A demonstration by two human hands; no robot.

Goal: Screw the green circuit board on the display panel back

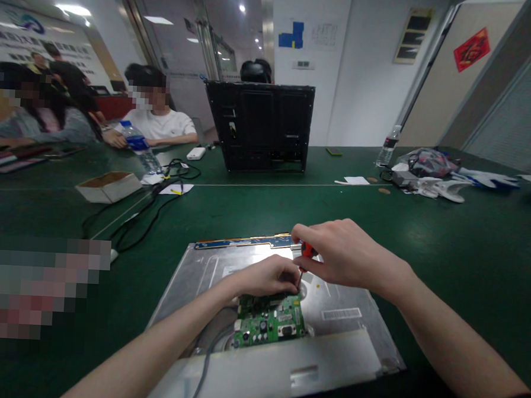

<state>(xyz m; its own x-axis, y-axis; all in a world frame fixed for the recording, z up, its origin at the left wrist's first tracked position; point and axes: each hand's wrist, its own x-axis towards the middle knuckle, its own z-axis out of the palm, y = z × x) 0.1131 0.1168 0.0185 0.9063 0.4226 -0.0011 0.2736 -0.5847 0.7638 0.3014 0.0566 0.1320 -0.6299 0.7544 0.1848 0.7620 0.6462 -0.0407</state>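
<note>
Green circuit board (269,323) sits on a metal panel (352,313) lying flat on the table (445,244). Right hand (343,253) grips a red-handled screwdriver (306,251), tip apparently at the board's far edge; left hand (268,276) curls around the shaft there.

Bare green table (446,232) lies open to the right of the metal panel (344,298). On the left, black cables (149,216) and a cardboard box (108,186) obstruct passage. Beyond, an upright black chassis (261,126) blocks the centre.
</note>
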